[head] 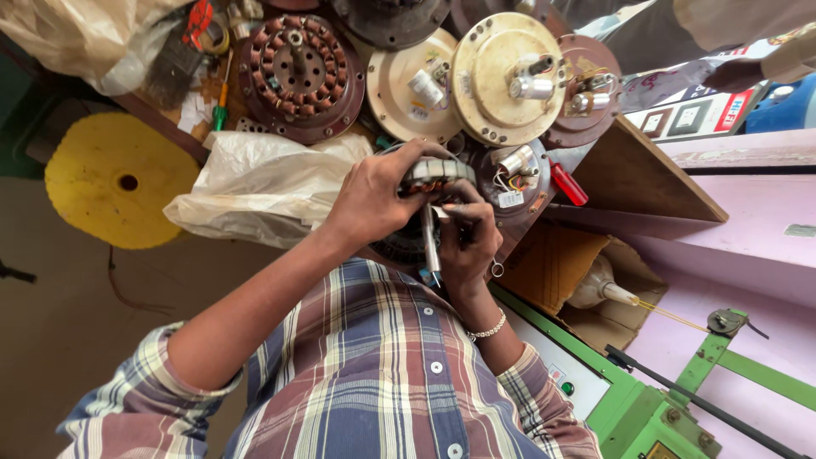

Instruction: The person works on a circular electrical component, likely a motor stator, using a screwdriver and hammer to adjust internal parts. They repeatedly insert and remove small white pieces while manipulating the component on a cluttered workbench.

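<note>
Here, left hand gripping grey stator, right hand closed on white strip, crumpled white bag beside

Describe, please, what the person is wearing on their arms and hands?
Both forearms are bare below rolled-up sleeves of a plaid shirt in blue, maroon and white. The right wrist carries a thin beaded bracelet. The left hand and right hand wear no gloves.

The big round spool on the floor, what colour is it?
The spool is yellow, with a small dark hole in its middle. The head view shows it, left of the hands.
</note>
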